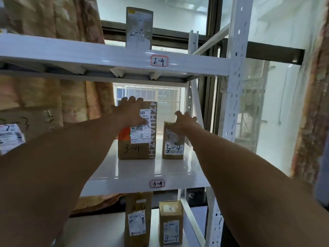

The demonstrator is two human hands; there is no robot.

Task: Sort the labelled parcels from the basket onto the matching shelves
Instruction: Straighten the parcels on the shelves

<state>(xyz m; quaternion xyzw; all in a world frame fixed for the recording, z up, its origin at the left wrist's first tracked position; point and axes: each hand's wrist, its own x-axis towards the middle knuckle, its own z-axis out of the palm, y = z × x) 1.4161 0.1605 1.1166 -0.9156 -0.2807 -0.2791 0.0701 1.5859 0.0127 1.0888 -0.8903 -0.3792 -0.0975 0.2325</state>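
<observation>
On shelf 3-4 (142, 177), the left hand (131, 113) lies open on the big box (137, 150), the right hand (185, 122) open atop the small box (173, 148); both look stiff, light, best gripped by their sides.

A window (154, 13) with a dark frame fills the wall beyond the fingers, and its lower pane shows a barred grille (149, 93). Patterned curtains (53, 16) hang left of the fingers, and another curtain (313, 122) hangs far right.
</observation>
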